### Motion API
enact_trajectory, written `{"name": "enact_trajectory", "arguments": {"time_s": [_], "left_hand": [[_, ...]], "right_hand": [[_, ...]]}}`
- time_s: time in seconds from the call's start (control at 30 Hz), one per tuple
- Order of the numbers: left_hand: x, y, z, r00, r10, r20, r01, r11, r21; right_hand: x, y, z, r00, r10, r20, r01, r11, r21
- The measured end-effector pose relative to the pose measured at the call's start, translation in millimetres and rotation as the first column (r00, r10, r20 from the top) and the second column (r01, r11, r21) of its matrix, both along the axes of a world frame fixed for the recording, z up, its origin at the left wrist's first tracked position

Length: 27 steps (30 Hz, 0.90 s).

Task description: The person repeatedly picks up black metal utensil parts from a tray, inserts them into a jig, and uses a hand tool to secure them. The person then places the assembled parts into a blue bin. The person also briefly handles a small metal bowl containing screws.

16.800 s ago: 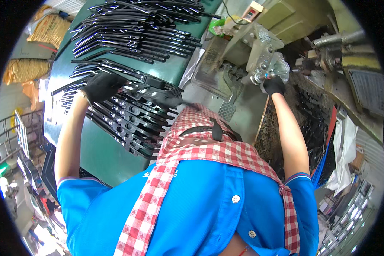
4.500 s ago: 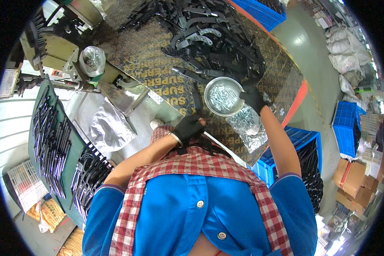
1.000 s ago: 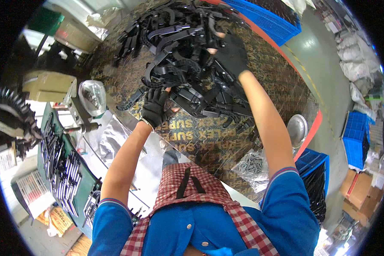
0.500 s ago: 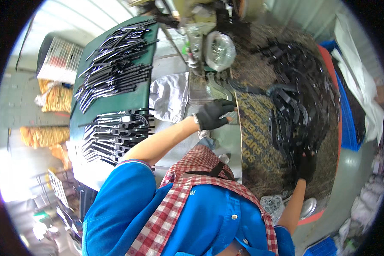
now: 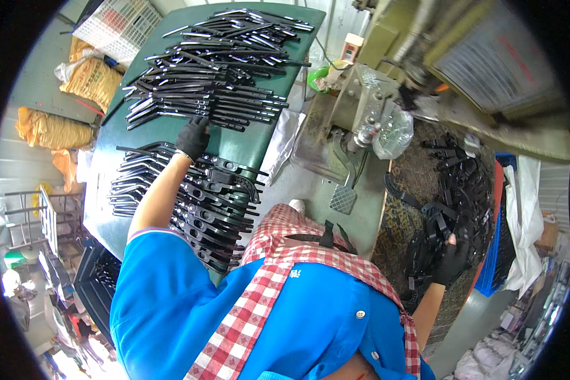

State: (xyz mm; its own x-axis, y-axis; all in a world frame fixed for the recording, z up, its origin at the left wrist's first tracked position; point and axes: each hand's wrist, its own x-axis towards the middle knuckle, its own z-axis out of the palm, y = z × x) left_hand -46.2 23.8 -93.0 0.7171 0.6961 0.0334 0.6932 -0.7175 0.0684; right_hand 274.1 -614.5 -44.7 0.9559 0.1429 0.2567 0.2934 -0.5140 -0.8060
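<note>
My left hand (image 5: pixel 194 137), in a black glove, reaches over a green table (image 5: pixel 240 147). Its fingers are bent together on the near edge of a heap of glossy, bent black rods (image 5: pixel 215 69); they seem to pinch a rod end. Just below that hand lies a row of black levers (image 5: pixel 215 218) with holed brackets. At the far side from them, my right hand (image 5: pixel 453 261), also gloved in black, is down among a pile of dark metal parts (image 5: pixel 465 190). One bare fingertip shows there; the other fingers blend into the black pieces.
Between the two work surfaces stands a green machine (image 5: pixel 386 69) with a ridged foot-pedal-shaped plate (image 5: pixel 343 199). A clear plastic bag (image 5: pixel 394 134) hangs by it. Blue crates (image 5: pixel 487 272) stand at the right; yellow sacks (image 5: pixel 92 82) and a white basket (image 5: pixel 117 28) are at the left.
My left hand has swung left from the middle to the rods on the green table. My right hand stays in the dark pile. The view has turned and shifted.
</note>
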Motion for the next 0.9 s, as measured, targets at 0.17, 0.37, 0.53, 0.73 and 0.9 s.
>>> {"name": "enact_trajectory", "arguments": {"time_s": [0.17,0.37,0.53,0.73,0.9], "left_hand": [[-23,41,-14,0.996,0.08,0.036,-0.085,0.981,0.174],[-36,72,-20,0.987,-0.135,-0.088,0.146,0.98,0.137],[-7,39,-10,0.837,-0.52,0.169,0.498,0.853,0.157],[100,-85,78,0.565,-0.784,0.258,0.778,0.61,0.149],[147,-137,121,0.469,-0.804,0.365,0.864,0.504,0.001]], "right_hand": [[-5,94,23,0.94,0.327,-0.099,-0.337,0.935,-0.107],[2,165,44,0.792,0.534,-0.296,-0.576,0.815,-0.071],[-8,206,44,0.711,0.643,-0.285,-0.702,0.668,-0.246],[-11,235,80,0.621,0.713,-0.325,-0.775,0.496,-0.391],[-7,237,92,0.602,0.763,-0.236,-0.784,0.508,-0.356]]}}
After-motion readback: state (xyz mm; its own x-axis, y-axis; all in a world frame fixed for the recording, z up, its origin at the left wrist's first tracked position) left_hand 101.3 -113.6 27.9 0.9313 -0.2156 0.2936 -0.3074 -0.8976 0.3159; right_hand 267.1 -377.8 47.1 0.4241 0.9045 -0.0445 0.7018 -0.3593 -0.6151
